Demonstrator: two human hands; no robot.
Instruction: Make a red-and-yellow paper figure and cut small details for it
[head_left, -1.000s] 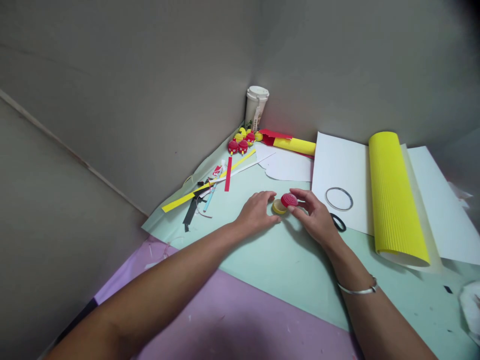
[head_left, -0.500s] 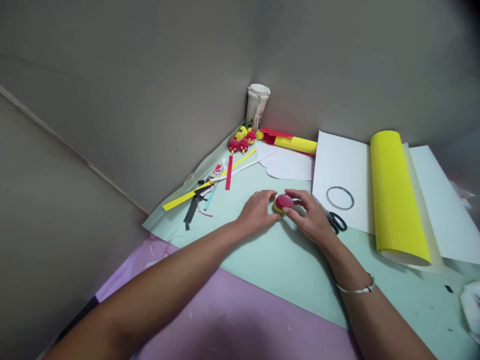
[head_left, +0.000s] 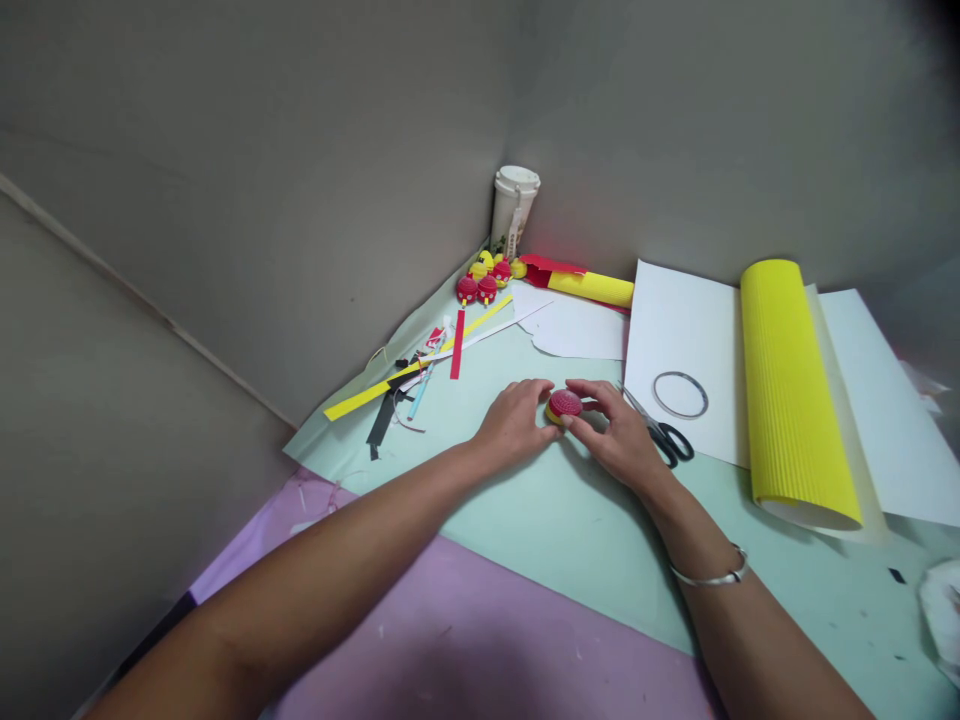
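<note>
A small red-and-yellow ball of ridged paper, red dome above and yellow below, sits between my hands just over the pale green sheet. My left hand curves round its left side, thumb at the lower yellow edge. From the right, my right hand grips it with thumb and curled fingers. Partly behind my right hand lie scissors with black handles. Similar red paper balls and yellow ones are clustered in the far corner.
A white lidded cup stands in the wall corner. Paper strips and scraps lie left. To the right are a ring of tape, white sheets and a large yellow corrugated roll; a smaller yellow roll lies behind.
My right hand and the paper ball have shifted slightly left, towards my left hand. More of the scissors shows beside my right hand. My left hand has stayed almost still.
</note>
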